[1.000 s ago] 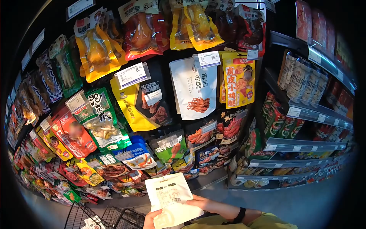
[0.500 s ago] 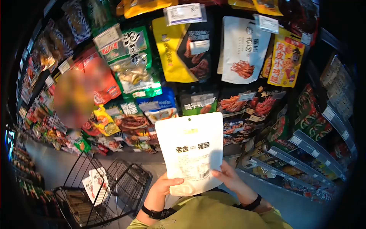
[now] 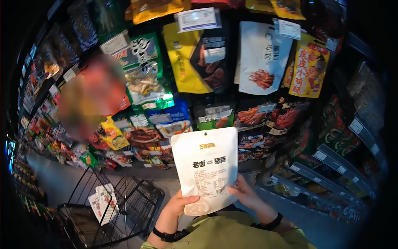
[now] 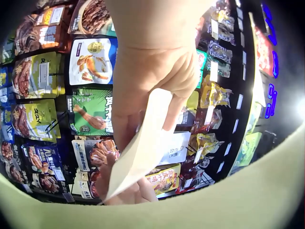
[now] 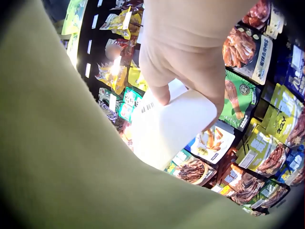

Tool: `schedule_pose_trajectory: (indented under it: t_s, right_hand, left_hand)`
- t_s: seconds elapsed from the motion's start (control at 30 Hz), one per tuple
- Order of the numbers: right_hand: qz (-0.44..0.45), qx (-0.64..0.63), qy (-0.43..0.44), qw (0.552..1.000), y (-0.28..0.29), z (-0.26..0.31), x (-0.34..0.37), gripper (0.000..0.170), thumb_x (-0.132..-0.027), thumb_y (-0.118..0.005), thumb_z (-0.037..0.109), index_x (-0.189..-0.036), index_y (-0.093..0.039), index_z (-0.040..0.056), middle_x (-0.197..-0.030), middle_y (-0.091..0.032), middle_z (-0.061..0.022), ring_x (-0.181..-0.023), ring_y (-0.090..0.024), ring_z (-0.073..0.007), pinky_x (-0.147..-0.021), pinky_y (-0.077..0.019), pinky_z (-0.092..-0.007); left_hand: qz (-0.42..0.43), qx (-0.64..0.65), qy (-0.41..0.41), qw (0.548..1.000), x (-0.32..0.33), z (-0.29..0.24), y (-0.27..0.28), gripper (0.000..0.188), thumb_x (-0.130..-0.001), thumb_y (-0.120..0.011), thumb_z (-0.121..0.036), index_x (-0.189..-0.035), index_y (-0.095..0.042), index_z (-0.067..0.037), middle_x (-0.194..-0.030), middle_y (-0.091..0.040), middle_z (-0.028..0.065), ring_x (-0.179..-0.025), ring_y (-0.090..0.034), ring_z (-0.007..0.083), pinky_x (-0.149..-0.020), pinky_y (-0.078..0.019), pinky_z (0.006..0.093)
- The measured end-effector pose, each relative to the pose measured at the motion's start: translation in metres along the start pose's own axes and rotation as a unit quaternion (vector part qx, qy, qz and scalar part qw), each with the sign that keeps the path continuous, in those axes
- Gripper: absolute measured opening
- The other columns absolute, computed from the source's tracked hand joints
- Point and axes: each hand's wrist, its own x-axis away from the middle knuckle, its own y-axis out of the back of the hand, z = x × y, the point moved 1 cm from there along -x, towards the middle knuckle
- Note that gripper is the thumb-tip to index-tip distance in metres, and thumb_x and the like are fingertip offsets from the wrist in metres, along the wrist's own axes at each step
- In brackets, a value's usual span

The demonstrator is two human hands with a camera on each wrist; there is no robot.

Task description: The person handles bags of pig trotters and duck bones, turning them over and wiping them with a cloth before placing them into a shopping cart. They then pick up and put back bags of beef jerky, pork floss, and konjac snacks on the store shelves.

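A white pouch with printed text and a barcode is held upright in front of the body, its hang hole at the top. My left hand pinches its lower left edge, thumb on the printed side. The lower right edge is gripped by my right hand, thumb also in front. In the left wrist view the pouch appears nearly edge-on between the left hand and the other hand. The right wrist view shows the right hand holding the pouch by a corner, fingers behind it.
Packaged snacks hang on the rack ahead, among them a white pouch and a yellow and black bag. A black wire cart at lower left holds white packs. Shelves with price tags stand at the right.
Since the earliest frame, the pouch has come upright and into fuller view, with both hands still on it. The head view has shifted, showing more of the cart. Over the last half second little has moved.
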Motion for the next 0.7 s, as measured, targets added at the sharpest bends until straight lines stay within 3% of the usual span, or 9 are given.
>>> schedule_pose_trajectory:
  t_s: [0.1,0.2,0.27,0.37,0.4,0.47,0.5,0.57,0.7]
  right_hand:
    - [-0.075,0.118,-0.022,0.990,0.006,-0.020,-0.005,0.081,-0.082,-0.061,0.010,-0.141,-0.006,0.0075,-0.130,-0.033,-0.0158,-0.102,-0.048,-0.0198,-0.084,-0.0445,-0.0347]
    - [-0.005,0.065,0.019,0.998,0.003,-0.020,-0.009,0.074,-0.084,-0.059,0.007,-0.140,-0.012,0.0050,-0.132,-0.036,-0.0133,-0.116,-0.042,-0.0186,-0.093,-0.0403,-0.0338]
    - [-0.001,0.064,0.004,0.998,0.005,-0.031,-0.010,0.073,-0.086,-0.058,0.006,-0.140,-0.011,0.0038,-0.132,-0.035,-0.0134,-0.120,-0.038,-0.0185,-0.097,-0.0377,-0.0319]
    - [-0.003,0.108,0.011,0.994,0.007,-0.020,-0.010,0.077,-0.085,-0.062,0.019,-0.140,-0.010,0.0018,-0.138,-0.027,-0.0149,-0.126,-0.031,-0.0203,-0.102,-0.0307,-0.0339]
    - [-0.002,0.229,0.033,0.973,0.014,-0.032,-0.013,0.079,-0.086,-0.062,0.024,-0.139,-0.009,-0.0007,-0.141,-0.020,-0.0206,-0.127,-0.033,-0.0243,-0.097,-0.0382,-0.0340]
    - [-0.014,0.063,0.001,0.998,0.006,-0.019,-0.008,0.071,-0.087,-0.060,0.023,-0.140,-0.017,0.0025,-0.139,-0.030,-0.0153,-0.127,-0.032,-0.0238,-0.102,-0.0306,-0.0374]
    - [-0.015,0.066,0.012,0.998,0.004,-0.015,-0.005,0.071,-0.087,-0.060,0.023,-0.140,-0.017,0.0025,-0.139,-0.030,-0.0153,-0.127,-0.032,-0.0238,-0.102,-0.0306,-0.0374]
    - [-0.036,0.093,0.011,0.995,0.009,-0.013,0.000,0.069,-0.084,-0.061,0.027,-0.136,-0.025,-0.0002,-0.122,-0.048,-0.0210,-0.114,-0.047,-0.0318,-0.096,-0.0372,-0.0398]
    - [0.011,0.088,0.039,0.995,0.026,-0.041,-0.009,0.082,-0.084,-0.064,0.019,-0.140,-0.007,0.0005,-0.134,-0.034,-0.0187,-0.121,-0.037,-0.0237,-0.101,-0.0323,-0.0339]
  left_hand:
    - [-0.028,-0.045,-0.030,0.998,-0.008,0.005,-0.012,0.056,-0.076,-0.063,-0.002,-0.127,-0.040,0.003,-0.120,-0.054,0.0149,-0.108,-0.054,0.0270,-0.091,-0.0428,0.0373]
    - [-0.085,-0.061,-0.036,0.994,-0.013,0.007,-0.017,0.056,-0.079,-0.062,-0.003,-0.129,-0.038,0.002,-0.121,-0.053,0.0147,-0.110,-0.052,0.0265,-0.092,-0.0422,0.0364]
    - [-0.038,-0.091,-0.073,0.992,-0.017,0.004,-0.026,0.056,-0.080,-0.061,-0.010,-0.130,-0.038,0.003,-0.124,-0.051,0.0155,-0.111,-0.051,0.0279,-0.094,-0.0409,0.0392]
    - [-0.020,-0.185,-0.072,0.980,-0.025,0.027,0.007,0.056,-0.084,-0.059,-0.015,-0.131,-0.036,0.004,-0.127,-0.048,0.0144,-0.116,-0.046,0.0244,-0.098,-0.0356,0.0357]
    - [-0.026,-0.226,-0.067,0.971,-0.028,0.032,0.018,0.056,-0.085,-0.058,-0.018,-0.132,-0.035,0.004,-0.129,-0.046,0.0139,-0.118,-0.043,0.0227,-0.100,-0.0329,0.0339]
    - [-0.079,-0.282,0.007,0.956,-0.024,0.025,0.015,0.052,-0.089,-0.053,-0.022,-0.131,-0.037,0.004,-0.129,-0.045,0.0138,-0.119,-0.041,0.0211,-0.101,-0.0309,0.0327]
    - [-0.083,-0.300,-0.007,0.950,-0.012,0.013,-0.017,0.053,-0.088,-0.056,-0.024,-0.130,-0.038,0.003,-0.129,-0.046,0.0133,-0.119,-0.043,0.0224,-0.100,-0.0322,0.0338]
    - [-0.085,-0.319,-0.028,0.944,-0.020,-0.001,-0.042,0.054,-0.088,-0.058,-0.026,-0.130,-0.040,0.002,-0.129,-0.047,0.0128,-0.118,-0.044,0.0237,-0.099,-0.0335,0.0349]
    - [-0.062,-0.318,-0.050,0.945,-0.039,-0.012,-0.053,0.053,-0.088,-0.058,-0.026,-0.129,-0.041,0.002,-0.127,-0.048,0.0127,-0.117,-0.045,0.0236,-0.098,-0.0343,0.0348]
